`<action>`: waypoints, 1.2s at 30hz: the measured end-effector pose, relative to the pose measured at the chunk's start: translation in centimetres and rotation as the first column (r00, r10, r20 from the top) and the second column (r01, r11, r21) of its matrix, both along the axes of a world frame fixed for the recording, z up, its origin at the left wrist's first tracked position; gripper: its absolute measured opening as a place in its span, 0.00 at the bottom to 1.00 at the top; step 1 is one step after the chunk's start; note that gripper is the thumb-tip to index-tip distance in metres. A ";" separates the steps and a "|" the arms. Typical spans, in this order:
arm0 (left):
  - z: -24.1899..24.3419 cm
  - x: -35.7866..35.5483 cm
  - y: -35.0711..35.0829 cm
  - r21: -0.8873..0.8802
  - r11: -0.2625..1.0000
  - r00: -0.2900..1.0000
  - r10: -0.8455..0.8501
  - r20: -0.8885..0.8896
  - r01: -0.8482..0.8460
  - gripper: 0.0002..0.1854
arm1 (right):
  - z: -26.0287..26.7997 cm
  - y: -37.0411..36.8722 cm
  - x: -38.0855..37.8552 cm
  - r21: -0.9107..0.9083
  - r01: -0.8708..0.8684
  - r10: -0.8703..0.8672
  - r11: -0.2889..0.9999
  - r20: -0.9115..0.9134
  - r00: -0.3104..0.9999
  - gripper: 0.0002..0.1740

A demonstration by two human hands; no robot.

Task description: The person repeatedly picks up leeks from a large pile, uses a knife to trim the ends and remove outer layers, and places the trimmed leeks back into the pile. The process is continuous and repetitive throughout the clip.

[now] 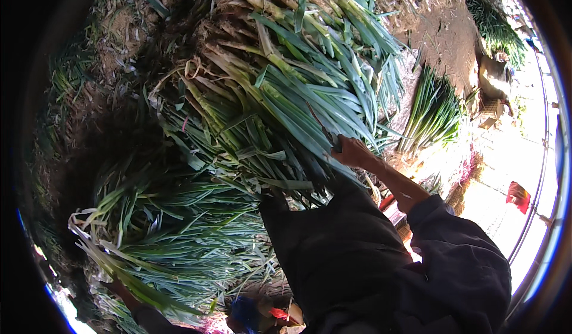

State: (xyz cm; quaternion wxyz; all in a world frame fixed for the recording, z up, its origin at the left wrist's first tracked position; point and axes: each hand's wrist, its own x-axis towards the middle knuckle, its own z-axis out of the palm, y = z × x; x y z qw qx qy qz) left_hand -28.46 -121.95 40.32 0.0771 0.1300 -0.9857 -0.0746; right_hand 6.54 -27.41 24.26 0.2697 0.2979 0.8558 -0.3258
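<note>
A large heap of leek-like stalks (286, 79) lies before me, pale rooted ends to the upper left and broad green leaves to the right. My right hand (351, 151) grips a thin-bladed knife (319, 119) by its dark handle, low over the leaves at the heap's right edge. Far out at the lower left, my left hand (118, 289) is around a few loose stalks with leaves (96, 249). Shadow and the picture's rim partly hide its fingers. Beside these, a second pile of long green leaves (192, 240) spreads toward my legs.
A neat bunch of slim green stalks (433, 110) rests at the right, near pink strings (467, 164). Bare soil (440, 43) shows beyond. A red object (518, 197) lies on sunlit ground. Blue and red items (246, 314) sit by my dark-trousered legs (330, 244).
</note>
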 end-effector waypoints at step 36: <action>-23.8 26.8 76.8 0.597 -0.096 0.561 -0.484 0.671 -0.797 0.26 | 9.4 4.6 -2.2 -0.221 -0.284 0.336 0.933 0.250 0.908 0.27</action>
